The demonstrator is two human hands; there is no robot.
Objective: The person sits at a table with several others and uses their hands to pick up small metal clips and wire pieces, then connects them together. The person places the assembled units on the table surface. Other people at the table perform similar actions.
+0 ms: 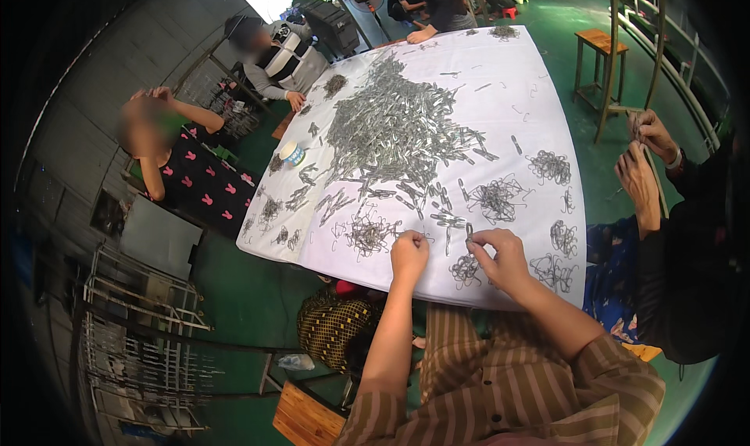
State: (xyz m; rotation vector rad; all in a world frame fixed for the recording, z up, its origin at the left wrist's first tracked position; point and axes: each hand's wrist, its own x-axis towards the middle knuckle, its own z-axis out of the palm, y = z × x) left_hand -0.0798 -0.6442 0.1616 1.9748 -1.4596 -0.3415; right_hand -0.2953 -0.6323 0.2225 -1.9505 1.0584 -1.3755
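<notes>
My left hand (408,257) is closed in a pinch above the near edge of the white-covered table (500,293). What lies between its fingertips is too small to make out. Just left of it spreads a tangle of thin wire hooks (369,233). My right hand (501,260) pinches a small flat metal piece (469,230) between thumb and forefinger. Beneath those fingers is a smaller heap of wire hooks (465,271). A few loose flat metal pieces (448,241) lie between my two hands.
A large heap of flat metal pieces (391,125) covers the table's middle. More hook piles (553,274) lie at the right edge. A paper cup (292,154) stands at left. Co-workers sit around; one person's hands (641,172) are at right. A wooden stool (601,47) stands beyond.
</notes>
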